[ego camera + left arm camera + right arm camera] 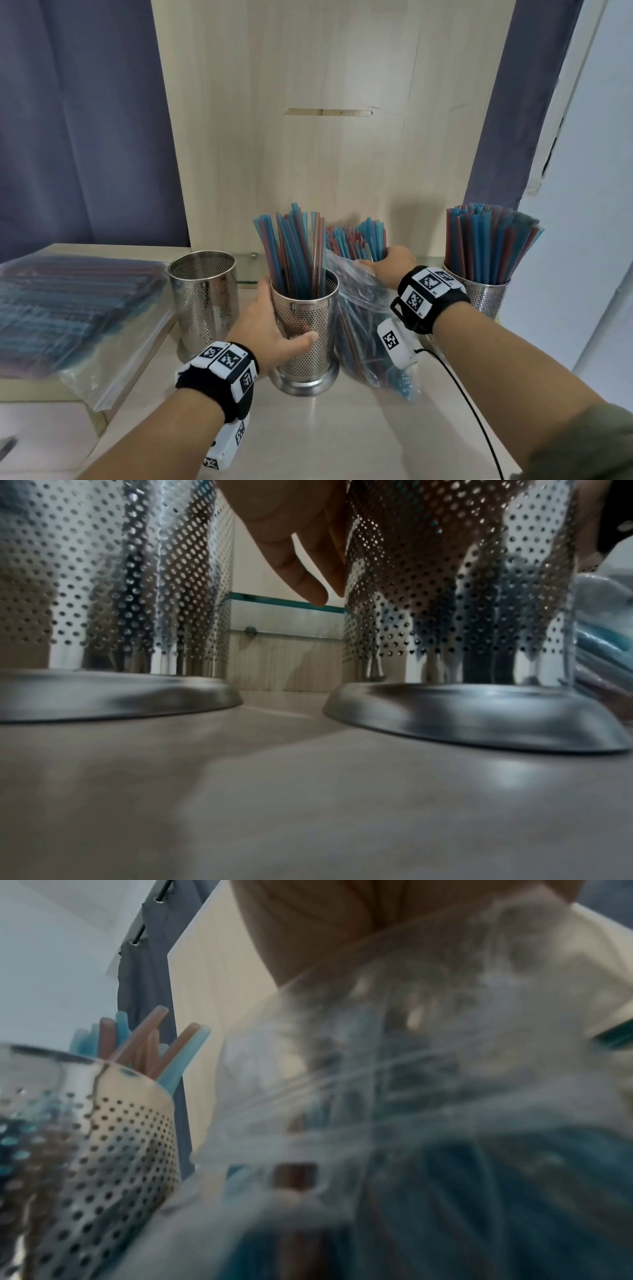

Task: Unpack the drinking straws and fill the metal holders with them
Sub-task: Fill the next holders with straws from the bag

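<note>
**Both hands busy at the middle holder**

Your left hand (270,329) wraps the middle holder (306,329), thumb across its front, fingers round the far side; it stands on the tabletop (342,428), partly filled with upright straws (294,253). Just to its right, touching it, your right hand (394,267) grips the top of the open plastic bag (363,308), from which blue and red straw ends stick up. An empty holder (203,298) stands near your left hand; a full holder (488,291) stands behind your right wrist. Sealed straw packs (75,305) lie far left.
</note>
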Action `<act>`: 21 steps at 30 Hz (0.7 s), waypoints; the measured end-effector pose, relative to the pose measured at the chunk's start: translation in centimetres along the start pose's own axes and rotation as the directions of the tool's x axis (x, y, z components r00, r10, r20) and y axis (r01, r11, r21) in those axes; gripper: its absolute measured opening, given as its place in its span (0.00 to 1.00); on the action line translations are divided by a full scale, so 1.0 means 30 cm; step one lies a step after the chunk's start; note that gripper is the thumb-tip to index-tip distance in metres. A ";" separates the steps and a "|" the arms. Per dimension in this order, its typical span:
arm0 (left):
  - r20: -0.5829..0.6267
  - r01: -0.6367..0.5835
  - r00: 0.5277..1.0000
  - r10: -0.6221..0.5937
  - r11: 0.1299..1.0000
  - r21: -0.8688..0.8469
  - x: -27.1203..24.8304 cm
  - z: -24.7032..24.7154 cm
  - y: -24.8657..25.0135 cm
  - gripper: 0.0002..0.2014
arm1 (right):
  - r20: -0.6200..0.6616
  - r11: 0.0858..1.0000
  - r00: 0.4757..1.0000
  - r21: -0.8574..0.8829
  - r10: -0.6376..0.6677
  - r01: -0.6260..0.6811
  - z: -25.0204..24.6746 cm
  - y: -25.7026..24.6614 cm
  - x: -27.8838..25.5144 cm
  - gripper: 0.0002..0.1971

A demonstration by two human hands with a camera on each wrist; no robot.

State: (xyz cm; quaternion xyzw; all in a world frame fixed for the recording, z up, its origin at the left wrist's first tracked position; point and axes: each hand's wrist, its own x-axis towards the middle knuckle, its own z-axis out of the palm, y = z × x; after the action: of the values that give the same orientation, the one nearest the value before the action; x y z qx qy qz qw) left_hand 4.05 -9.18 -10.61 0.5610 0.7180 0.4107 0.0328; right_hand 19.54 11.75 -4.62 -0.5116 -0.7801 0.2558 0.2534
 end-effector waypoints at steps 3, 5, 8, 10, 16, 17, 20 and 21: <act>0.000 -0.006 1.000 0.006 1.000 -0.002 0.000 0.000 0.000 0.50 | 0.034 1.000 0.999 0.031 -0.005 0.003 -0.013 0.002 0.003 0.25; 0.000 -0.002 1.000 0.002 1.000 0.003 0.000 -0.001 0.001 0.50 | 0.039 0.999 0.999 0.045 -0.003 0.001 -0.023 0.004 0.008 0.23; 0.002 -0.005 1.000 0.005 1.000 -0.002 0.001 0.001 0.002 0.49 | 0.030 0.998 1.000 0.062 0.005 -0.007 -0.029 0.003 0.010 0.20; 0.006 -0.004 1.000 0.004 1.000 -0.006 0.002 0.003 0.002 0.49 | 0.022 0.997 1.000 0.075 0.013 -0.015 -0.030 0.000 0.010 0.18; 0.008 -0.006 1.000 0.006 1.000 -0.004 0.001 0.003 0.000 0.51 | -0.025 0.993 1.000 0.118 0.003 0.000 -0.043 -0.014 0.000 0.11; 0.010 -0.004 1.000 0.004 1.000 -0.002 0.001 0.003 0.000 0.51 | -0.040 0.993 0.999 0.116 -0.006 0.011 -0.046 -0.017 -0.002 0.11; 0.008 0.004 1.000 -0.004 1.000 -0.001 0.001 0.003 0.002 0.52 | -0.061 0.989 0.997 0.141 -0.038 0.047 -0.060 -0.025 -0.006 0.10; 0.010 0.008 1.000 -0.008 1.000 -0.001 0.001 0.004 0.002 0.52 | -0.071 0.984 0.997 0.172 -0.043 0.055 -0.064 -0.029 -0.008 0.10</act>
State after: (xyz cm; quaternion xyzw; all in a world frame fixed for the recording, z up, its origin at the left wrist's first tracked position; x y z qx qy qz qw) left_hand 4.14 -9.08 -10.64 0.5602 0.7198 0.4082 0.0383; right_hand 20.32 11.49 -2.65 -0.4766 -0.7581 0.2994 0.3294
